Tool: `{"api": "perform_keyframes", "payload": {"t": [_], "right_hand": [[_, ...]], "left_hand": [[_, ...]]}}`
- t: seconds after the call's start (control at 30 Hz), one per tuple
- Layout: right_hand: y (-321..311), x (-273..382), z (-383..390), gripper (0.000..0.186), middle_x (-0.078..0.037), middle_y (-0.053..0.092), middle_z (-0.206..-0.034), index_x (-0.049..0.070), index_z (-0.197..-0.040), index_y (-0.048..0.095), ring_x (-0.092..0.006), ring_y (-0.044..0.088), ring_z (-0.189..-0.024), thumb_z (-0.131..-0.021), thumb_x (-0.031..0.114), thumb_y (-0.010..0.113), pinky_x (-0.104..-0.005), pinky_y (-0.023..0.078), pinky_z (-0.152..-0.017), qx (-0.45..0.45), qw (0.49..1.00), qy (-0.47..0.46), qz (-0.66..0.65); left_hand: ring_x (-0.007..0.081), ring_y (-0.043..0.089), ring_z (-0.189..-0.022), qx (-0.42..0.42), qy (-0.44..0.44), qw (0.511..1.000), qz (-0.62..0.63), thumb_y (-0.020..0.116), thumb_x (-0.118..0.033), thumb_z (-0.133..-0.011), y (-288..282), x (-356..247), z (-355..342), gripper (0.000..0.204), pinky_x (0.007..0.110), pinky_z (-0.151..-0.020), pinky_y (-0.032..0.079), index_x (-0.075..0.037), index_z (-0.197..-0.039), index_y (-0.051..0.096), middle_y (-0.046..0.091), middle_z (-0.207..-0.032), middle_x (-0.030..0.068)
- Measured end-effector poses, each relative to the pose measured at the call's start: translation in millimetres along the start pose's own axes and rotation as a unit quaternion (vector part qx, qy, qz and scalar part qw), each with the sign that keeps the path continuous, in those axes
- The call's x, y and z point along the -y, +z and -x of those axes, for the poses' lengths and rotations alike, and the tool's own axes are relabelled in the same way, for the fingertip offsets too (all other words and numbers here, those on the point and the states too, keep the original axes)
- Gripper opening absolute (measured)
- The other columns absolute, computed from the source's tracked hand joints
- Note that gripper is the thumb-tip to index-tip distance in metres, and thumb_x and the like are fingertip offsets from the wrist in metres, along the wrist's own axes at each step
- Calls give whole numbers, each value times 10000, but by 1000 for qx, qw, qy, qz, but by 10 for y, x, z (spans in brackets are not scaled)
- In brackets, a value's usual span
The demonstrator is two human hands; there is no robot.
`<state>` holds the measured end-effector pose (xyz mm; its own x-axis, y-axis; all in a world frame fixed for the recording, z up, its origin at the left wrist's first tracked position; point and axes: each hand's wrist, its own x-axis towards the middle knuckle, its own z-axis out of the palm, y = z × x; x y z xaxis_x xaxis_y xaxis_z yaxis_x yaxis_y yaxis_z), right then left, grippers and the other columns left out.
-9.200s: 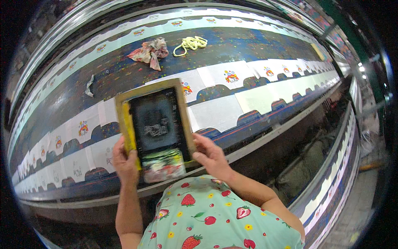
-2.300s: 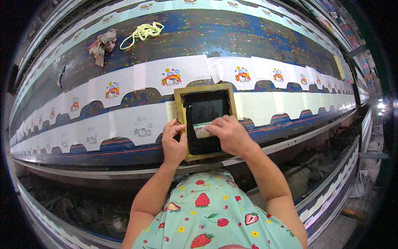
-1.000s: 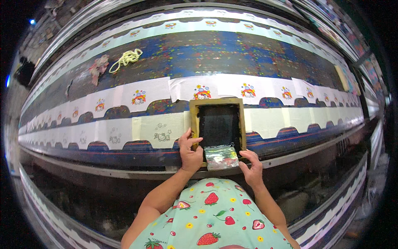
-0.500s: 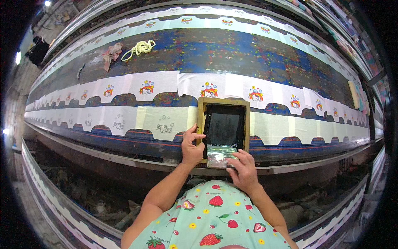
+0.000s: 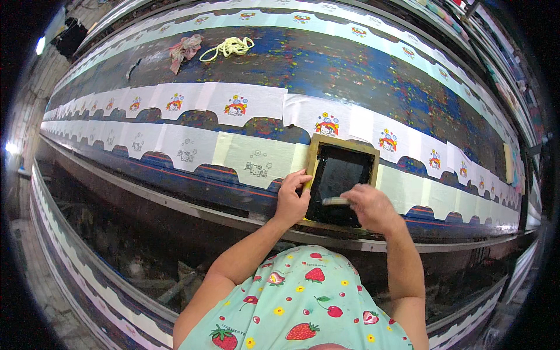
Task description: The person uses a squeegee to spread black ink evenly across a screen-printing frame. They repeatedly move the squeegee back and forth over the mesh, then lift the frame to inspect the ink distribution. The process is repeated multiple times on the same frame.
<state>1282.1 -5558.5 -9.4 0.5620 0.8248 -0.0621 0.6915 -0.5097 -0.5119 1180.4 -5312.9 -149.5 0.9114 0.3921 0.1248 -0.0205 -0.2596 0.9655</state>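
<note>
A wooden frame (image 5: 346, 143) with a black ink-covered panel (image 5: 344, 169) lies between the two hands, over the nearest row of cloth on the bench (image 5: 350, 76). The fingers of the left hand (image 5: 293, 197) are clamped on the frame's left bar, the thumb nearer the body than the forefinger. The fingers of the right hand (image 5: 373, 209), slightly blurred, are closed on a pale, flat scraper (image 5: 334, 202), whose free edge points left across the black panel.

Just left of the left fingers lies a pale yellowish cloth piece (image 5: 242, 150) printed with a cat-like figure and flowers in black outline; whiter pieces with similar outlines follow further left. To the right of the right fingers runs plain pale cloth (image 5: 402, 186). Beyond both hands, a second row of white pieces (image 5: 262, 102) carries coloured rainbow prints.

Farther off, ahead and to the left of the left fingers, a heap of yellow cord (image 5: 228, 48) lies near a stained, crumpled rag (image 5: 185, 51). The bench there is dark, blotched blue and specked with colour; past it runs a pale turquoise cloth row (image 5: 221, 23).

Nearer the body than all the fingers, a mint apron (image 5: 300, 294) shows strawberries, cherries and yellow flowers, with tiny dark lettering beside some fruit.
</note>
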Motion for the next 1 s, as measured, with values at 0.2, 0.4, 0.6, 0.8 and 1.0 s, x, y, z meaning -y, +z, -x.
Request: {"api": "perform_keyframes", "payload": {"t": [0.2,0.4,0.6,0.8,1.0], "right_hand": [[-115,-427,-659,351,-186,769,-1169,61,-1258,793,-421,736,-1139,-931,-47,722,-505,615,-1009,-105,992,28,66],[-40,-458,-704,468,-184,772,-1201,73,-1324,772,-426,723,-1180,-896,-109,729,-510,596,-1032,-112,990,60,58],[246,-94,-298,465,-164,780,-1146,49,-1254,790,-399,732,-1100,-836,-131,695,-517,600,-974,-108,992,26,56],[578,379,153,425,-126,765,-1186,64,-1236,794,-365,713,-1112,-831,-39,721,-492,560,-971,-106,991,38,76],[811,589,419,357,-102,754,-1192,79,-1247,793,-347,704,-1129,-896,69,728,-497,557,-987,-129,989,37,65]], "left_hand": [[242,743,-1222,56,-99,993,3,747,68,-921,-85,-96,-164,621,359,-1023,626,-24,-1529,660,693,-1416,154],[233,748,-1178,59,-100,993,1,754,90,-906,-84,-105,-191,677,340,-959,631,-35,-1561,638,669,-1428,149],[244,732,-1128,63,-87,994,-17,755,89,-891,-95,-123,-200,688,349,-930,624,-44,-1557,643,662,-1381,148],[268,705,-1065,41,-58,997,4,748,107,-871,-76,-146,-168,689,373,-904,620,-43,-1538,655,657,-1283,157],[379,680,-1274,4,36,996,-76,722,69,-900,-2,-65,-19,595,451,-1102,564,-16,-1487,676,686,-1389,215]]}}
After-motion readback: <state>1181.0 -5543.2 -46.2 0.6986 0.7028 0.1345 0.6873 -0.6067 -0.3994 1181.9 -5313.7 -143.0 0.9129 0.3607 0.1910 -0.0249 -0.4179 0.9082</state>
